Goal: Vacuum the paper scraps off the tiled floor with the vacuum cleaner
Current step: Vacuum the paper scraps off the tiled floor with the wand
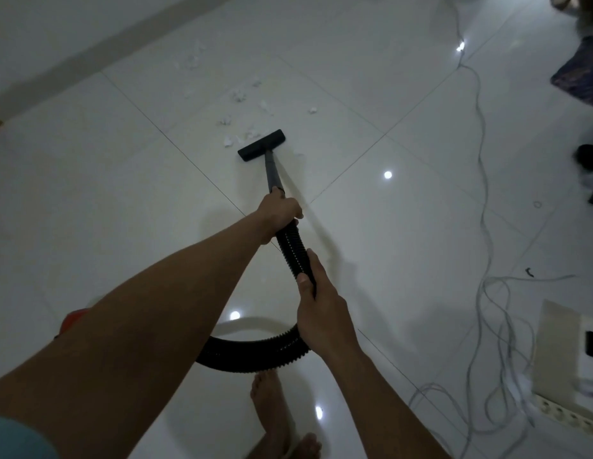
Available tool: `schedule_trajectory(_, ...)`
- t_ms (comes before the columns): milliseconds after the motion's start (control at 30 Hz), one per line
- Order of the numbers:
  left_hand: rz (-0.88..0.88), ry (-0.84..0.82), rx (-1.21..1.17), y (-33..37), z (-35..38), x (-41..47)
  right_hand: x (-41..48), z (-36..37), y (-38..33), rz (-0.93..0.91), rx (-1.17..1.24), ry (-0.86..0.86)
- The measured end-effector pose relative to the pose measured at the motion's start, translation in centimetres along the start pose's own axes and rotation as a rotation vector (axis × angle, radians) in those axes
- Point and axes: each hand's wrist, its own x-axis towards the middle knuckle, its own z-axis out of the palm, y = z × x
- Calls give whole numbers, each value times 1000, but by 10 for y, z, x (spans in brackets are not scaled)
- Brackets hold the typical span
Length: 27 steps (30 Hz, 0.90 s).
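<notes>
White paper scraps (239, 94) lie scattered on the glossy white tiled floor (89, 193), from the wall side down to the black floor nozzle (261, 145). The nozzle lies flat on the tiles with scraps touching its far left edge. A dark wand (272, 172) runs from the nozzle back toward me. My left hand (282, 210) grips the wand's near end, where the ribbed black hose (290, 246) begins. My right hand (316, 303) grips the hose lower down. The hose loops left under my arms (248, 354). A red part of the vacuum body (73, 321) peeks out behind my left forearm.
A grey power cable (480, 134) trails down the right side and coils in loops (500, 342) beside a power strip (566, 415). Dark fabric (580, 71) and dark items (590, 157) lie at the right edge. My bare feet (275, 412) stand below the hose. A wall (40, 34) runs along the top left.
</notes>
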Motion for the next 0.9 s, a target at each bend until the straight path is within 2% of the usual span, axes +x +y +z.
schedule_trajectory(300, -38, 53, -158, 24, -10, 21, 35, -12, -26, -14, -55, -65)
schedule_trajectory(567, -29, 118, -183, 25, -19, 51, 72, -20, -26, -29, -81, -106)
schedule_trajectory(900, -59, 227, -227, 54, 6, 76, 114, -53, -31, -11, -65, -170)
